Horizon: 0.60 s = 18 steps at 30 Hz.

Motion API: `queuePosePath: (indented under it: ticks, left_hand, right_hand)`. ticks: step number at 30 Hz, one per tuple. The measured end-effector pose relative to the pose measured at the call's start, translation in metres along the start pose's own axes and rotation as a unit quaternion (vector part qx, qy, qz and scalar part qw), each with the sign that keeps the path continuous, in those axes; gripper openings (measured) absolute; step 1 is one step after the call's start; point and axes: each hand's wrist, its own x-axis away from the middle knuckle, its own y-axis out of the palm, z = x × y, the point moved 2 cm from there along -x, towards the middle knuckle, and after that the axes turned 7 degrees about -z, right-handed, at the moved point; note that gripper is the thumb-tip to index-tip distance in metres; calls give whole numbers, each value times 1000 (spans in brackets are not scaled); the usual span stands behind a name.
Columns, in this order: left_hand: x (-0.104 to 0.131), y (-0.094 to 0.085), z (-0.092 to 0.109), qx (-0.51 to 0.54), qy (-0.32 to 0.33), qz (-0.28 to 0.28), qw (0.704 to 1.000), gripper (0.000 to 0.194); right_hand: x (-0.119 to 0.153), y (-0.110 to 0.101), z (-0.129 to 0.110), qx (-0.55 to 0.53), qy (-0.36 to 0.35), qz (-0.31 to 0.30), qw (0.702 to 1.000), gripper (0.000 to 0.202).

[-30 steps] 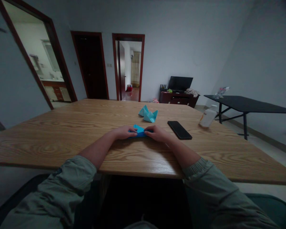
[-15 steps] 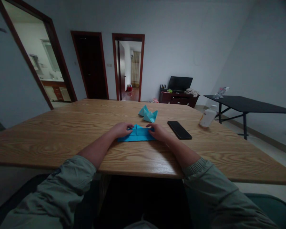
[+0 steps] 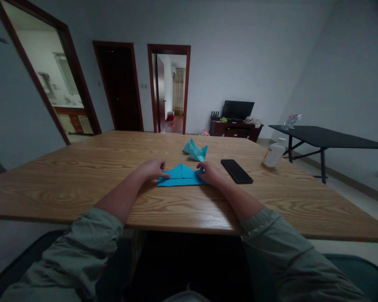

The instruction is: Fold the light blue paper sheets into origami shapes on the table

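Note:
A sheet of blue folded paper (image 3: 182, 178) lies on the wooden table in front of me, its upper part forming a low triangle above a straight lower strip. At its left end, my left hand (image 3: 153, 170) pinches the paper's edge between thumb and fingers. My right hand (image 3: 208, 173) grips the right end, with fingers curled over that corner. Just beyond the sheet stands a lighter blue folded paper shape (image 3: 195, 150) with pointed peaks, touched by neither hand.
Right of my right hand lies a black phone (image 3: 237, 171) on the wooden table (image 3: 91, 180). A white bottle (image 3: 274, 154) stands farther right. Beyond the table's right side is a black table (image 3: 330, 136); a television (image 3: 238, 110) on a cabinet is at the back.
My left hand has moved left, from near the middle of the blue paper to its left end. The raised flap has opened into a wider triangle. My right hand has barely shifted.

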Motion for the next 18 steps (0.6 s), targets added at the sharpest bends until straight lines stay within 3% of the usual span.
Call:
queuePosePath:
  ticks: [5,12,18]
  left_hand:
    - [-1,2,-2,2,-4,-18,1000,45]
    - [1,-1,2,-24,-34,-11,999,49]
    - [1,0,4,-21,-43,-26,999,50]
  right_hand:
    - [6,-8,-6,39,2,36,999,25]
    - [6,-15,-8,56,48,34,997,36]
    - [7,-14,-7,51,48,8,998,34]
